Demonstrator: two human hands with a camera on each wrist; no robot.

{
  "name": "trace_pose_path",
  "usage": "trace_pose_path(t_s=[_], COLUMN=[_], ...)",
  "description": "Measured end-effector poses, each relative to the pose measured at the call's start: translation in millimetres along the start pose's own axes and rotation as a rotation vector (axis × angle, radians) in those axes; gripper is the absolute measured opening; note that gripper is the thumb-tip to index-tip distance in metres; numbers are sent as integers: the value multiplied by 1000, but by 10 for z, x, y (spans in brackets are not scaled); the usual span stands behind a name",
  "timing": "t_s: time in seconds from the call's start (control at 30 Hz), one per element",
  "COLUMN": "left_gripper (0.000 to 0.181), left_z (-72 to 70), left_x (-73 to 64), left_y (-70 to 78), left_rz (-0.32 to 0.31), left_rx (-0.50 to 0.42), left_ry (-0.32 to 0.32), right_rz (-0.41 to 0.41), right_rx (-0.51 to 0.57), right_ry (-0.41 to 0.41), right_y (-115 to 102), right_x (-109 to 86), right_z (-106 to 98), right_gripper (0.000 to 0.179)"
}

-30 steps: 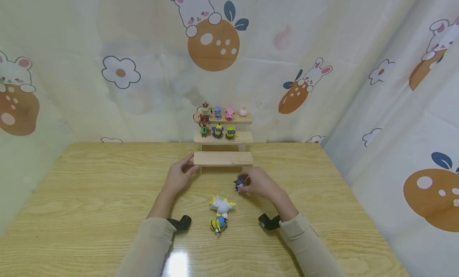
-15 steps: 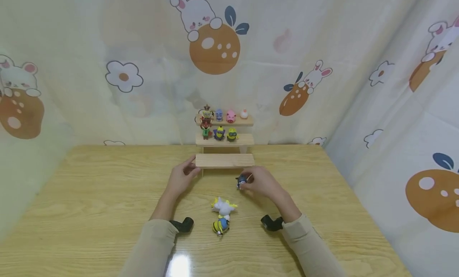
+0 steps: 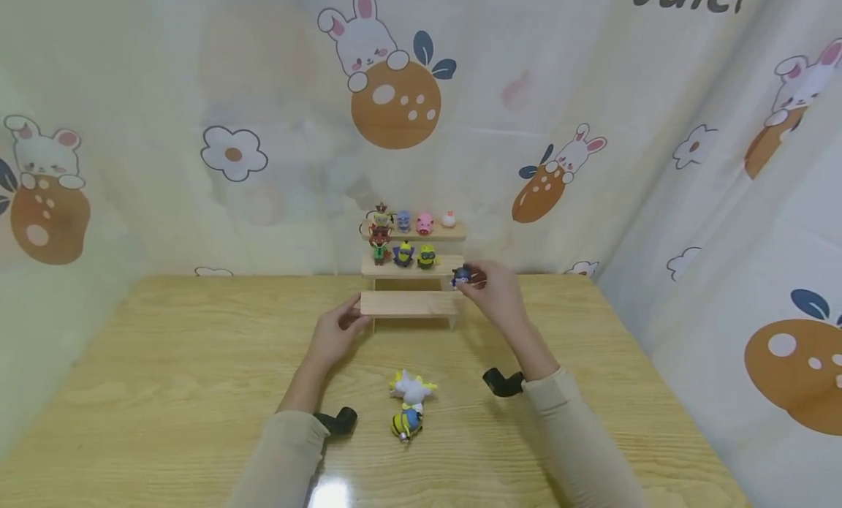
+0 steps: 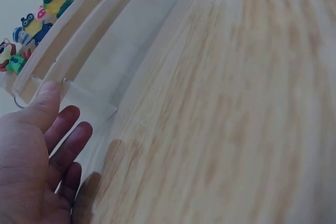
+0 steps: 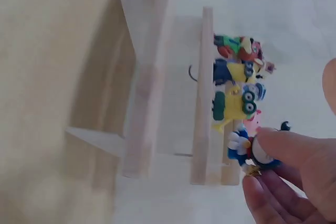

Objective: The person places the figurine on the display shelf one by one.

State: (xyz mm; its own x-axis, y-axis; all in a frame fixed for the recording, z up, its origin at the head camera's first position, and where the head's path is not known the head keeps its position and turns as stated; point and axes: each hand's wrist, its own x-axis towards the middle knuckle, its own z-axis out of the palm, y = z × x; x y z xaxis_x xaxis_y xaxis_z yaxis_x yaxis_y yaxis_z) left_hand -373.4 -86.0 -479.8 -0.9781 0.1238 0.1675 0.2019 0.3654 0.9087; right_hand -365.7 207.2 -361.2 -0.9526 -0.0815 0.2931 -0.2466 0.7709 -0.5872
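A three-tier wooden display stand stands at the back of the table. My left hand grips the left end of its lowest board, thumb at the front; the index finger is hidden in the left wrist view. Between thumb and fingers, my right hand pinches a small dark-blue and white toy figurine at the right end of the middle board. Along that board stand a fox figurine, a minion in blue and a green-and-yellow minion, the last one nearest the held figurine.
Several figurines, including a pink pig and a white chick-like one, line the top board. A grey-white figurine and a yellow-and-blue minion lie on the table between the arms. A patterned curtain hangs behind.
My right hand has lifted the figurine from in front of the stand, up and back to the middle board's right end. The left hand keeps its place at the stand. The head view has tilted slightly.
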Motion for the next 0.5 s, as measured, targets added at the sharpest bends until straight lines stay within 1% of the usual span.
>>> trace_pose_path(t_s=[0.1, 0.23, 0.37, 0.5], left_gripper=[58, 57, 55, 56], left_z=[-10, -13, -7, -1], left_x=[-5, -11, -4, 11], left_y=[-11, -25, -33, -30], left_rz=[2, -3, -6, -2], left_rx=[6, 5, 2, 7], left_ry=[1, 2, 5, 8], right_rz=[-5, 2, 24, 46], right_rx=[-18, -68, -87, -89], right_ry=[26, 17, 9, 7], right_y=[-25, -30, -18, -10], right_x=[190, 389, 503, 561], right_z=[-15, 20, 64, 89], right_gripper=[42, 42, 43, 45])
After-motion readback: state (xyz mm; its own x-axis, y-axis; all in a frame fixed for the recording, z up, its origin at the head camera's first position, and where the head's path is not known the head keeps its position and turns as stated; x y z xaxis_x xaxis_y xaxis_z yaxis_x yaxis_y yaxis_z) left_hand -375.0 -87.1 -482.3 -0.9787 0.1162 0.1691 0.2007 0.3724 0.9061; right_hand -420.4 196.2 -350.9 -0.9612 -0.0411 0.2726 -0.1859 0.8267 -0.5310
